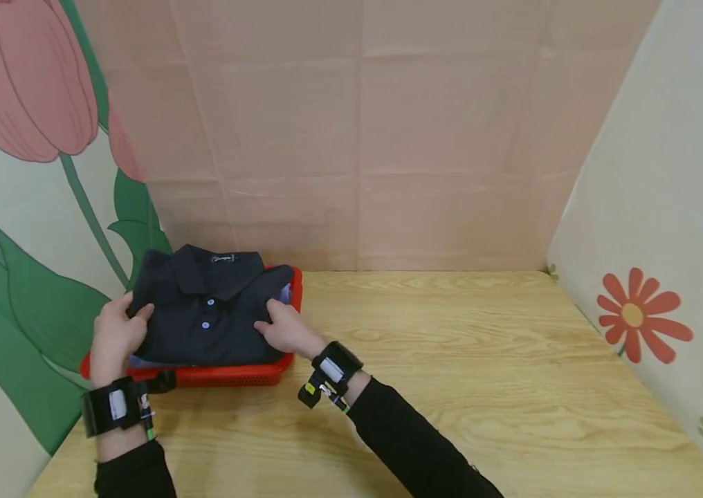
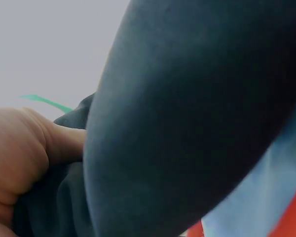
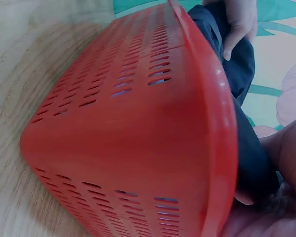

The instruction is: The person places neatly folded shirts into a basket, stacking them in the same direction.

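A folded dark polo shirt (image 1: 227, 328), collar to the back and two pale buttons showing, lies over the top of a red plastic basket (image 1: 221, 375). My left hand (image 1: 116, 332) grips the shirt's left edge, thumb on top and fingers hidden underneath. At the right edge, my right hand (image 1: 289, 328) pinches the cloth between thumb and fingers. Dark cloth (image 2: 177, 113) fills most of the left wrist view. The slotted side of the basket (image 3: 128, 128) takes up the right wrist view. Light blue cloth (image 2: 246, 197) shows under the shirt.
The basket stands at the left of a wood-grain table (image 1: 451, 373), close to a wall sheet with a tulip print (image 1: 28, 83). A plain pinkish sheet (image 1: 358, 138) hangs behind. On the right is a white sheet with a red flower (image 1: 632, 315).
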A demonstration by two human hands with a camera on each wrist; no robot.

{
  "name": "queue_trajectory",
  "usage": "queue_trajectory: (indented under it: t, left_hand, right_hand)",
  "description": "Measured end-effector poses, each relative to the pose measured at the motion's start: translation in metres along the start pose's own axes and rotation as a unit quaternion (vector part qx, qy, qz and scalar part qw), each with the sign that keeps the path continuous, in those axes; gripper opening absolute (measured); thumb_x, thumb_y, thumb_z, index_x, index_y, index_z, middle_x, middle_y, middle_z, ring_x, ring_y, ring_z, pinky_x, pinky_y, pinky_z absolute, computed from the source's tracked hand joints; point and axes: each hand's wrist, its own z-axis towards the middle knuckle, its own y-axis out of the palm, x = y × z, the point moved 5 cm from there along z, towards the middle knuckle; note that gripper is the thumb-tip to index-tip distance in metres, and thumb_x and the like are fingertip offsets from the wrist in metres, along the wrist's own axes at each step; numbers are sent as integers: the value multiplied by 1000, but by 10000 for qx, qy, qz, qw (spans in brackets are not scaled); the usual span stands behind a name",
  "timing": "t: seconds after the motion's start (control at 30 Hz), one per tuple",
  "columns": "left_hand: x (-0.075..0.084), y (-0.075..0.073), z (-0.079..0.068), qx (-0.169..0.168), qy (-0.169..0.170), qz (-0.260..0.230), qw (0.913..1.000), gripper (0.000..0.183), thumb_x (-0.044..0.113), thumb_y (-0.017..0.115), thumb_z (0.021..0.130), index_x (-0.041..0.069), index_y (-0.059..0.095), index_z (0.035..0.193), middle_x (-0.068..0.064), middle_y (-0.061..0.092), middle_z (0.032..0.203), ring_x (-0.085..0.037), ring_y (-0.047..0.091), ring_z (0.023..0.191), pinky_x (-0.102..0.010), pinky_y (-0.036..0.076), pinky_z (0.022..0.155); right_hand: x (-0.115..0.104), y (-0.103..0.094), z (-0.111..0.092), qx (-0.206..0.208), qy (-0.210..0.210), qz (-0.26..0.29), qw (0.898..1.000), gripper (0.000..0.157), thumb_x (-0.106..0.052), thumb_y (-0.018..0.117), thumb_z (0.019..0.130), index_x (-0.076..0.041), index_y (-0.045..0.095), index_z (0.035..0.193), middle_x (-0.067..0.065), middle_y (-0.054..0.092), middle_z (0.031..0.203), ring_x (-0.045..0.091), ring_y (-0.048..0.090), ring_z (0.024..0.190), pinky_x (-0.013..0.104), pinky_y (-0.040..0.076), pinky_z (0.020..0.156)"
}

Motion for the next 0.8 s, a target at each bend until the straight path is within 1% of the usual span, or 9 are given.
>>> queue_trajectory:
  t: [0.07, 0.2, 0.33, 0.4, 0.5, 0.57, 0.63, 0.73, 0.8]
  left_hand:
    - [-1, 1, 1, -67, -31, 65, 10000, 41, 26, 45, 103, -2, 54, 132, -33, 54, 126, -45, 54, 105, -48, 48, 79]
    - [-2, 2, 2, -92, -36, 215, 9997, 42, 23, 44, 104, -2, 50, 136, -35, 49, 133, -50, 49, 114, -59, 43, 92]
    - [-2, 5, 4, -144, -22, 344, 9993, 43, 20, 44, 103, -3, 47, 139, -37, 46, 137, -54, 44, 120, -63, 39, 99]
    - [-3, 6, 4, -262, -73, 347, 9990, 45, 20, 43, 103, -3, 44, 142, -37, 43, 139, -54, 43, 121, -63, 38, 100]
    - [-5, 6, 2, -437, -177, 375, 9982, 50, 20, 41, 103, -4, 37, 147, -38, 40, 142, -55, 41, 124, -64, 37, 101]
    - [-6, 6, 1, -567, -226, 386, 9974, 52, 21, 39, 104, -4, 32, 149, -39, 36, 144, -55, 38, 127, -65, 35, 102]
    - [-7, 4, -1, -592, -249, 464, 9969, 53, 20, 38, 104, -4, 30, 150, -39, 35, 144, -56, 36, 128, -65, 34, 103]
    - [-8, -1, -3, -534, -317, 613, 9962, 53, 18, 36, 103, -3, 27, 151, -39, 33, 146, -58, 33, 129, -67, 32, 103]
    - [-9, -5, -3, -411, -327, 771, 9956, 53, 15, 35, 102, -2, 27, 152, -39, 33, 146, -59, 36, 125, -67, 36, 99]
  right_hand:
    - [-2, 1, 1, -18, -3, -258, 9997, 22, -22, 59, 99, -3, 56, 108, 7, 56, 90, 17, 55, 81, 26, 47, 70]
    - [-5, 3, 4, -32, -44, -592, 9982, 21, -20, 60, 98, -3, 57, 108, 7, 59, 94, 17, 57, 84, 27, 51, 77]
    - [-4, 4, 5, -84, 44, -732, 9973, 24, -22, 61, 97, -1, 57, 109, 7, 61, 92, 16, 59, 83, 27, 51, 76]
    - [-3, 4, 5, -65, 175, -682, 9975, 33, -24, 62, 97, 1, 56, 118, 9, 64, 97, 16, 61, 86, 28, 53, 79]
    - [-1, 1, 4, 199, 276, -574, 9978, 57, -26, 64, 96, 6, 43, 139, 16, 65, 120, 19, 64, 102, 31, 54, 90]
    - [-2, -2, 3, 446, 229, -558, 9972, 71, -24, 65, 96, 9, 30, 147, 22, 53, 140, 24, 58, 121, 35, 49, 102]
    - [-3, -4, 1, 673, 129, -659, 9955, 79, -22, 65, 95, 10, 19, 151, 25, 37, 153, 29, 46, 136, 37, 41, 109]
    - [-6, -7, -2, 899, -70, -953, 9913, 84, -18, 66, 94, 9, 13, 153, 26, 17, 160, 33, 32, 144, 38, 33, 115]
    - [-6, -8, -4, 971, -250, -1322, 9861, 83, -18, 68, 93, 7, 16, 153, 26, 15, 161, 35, 34, 144, 38, 34, 115]
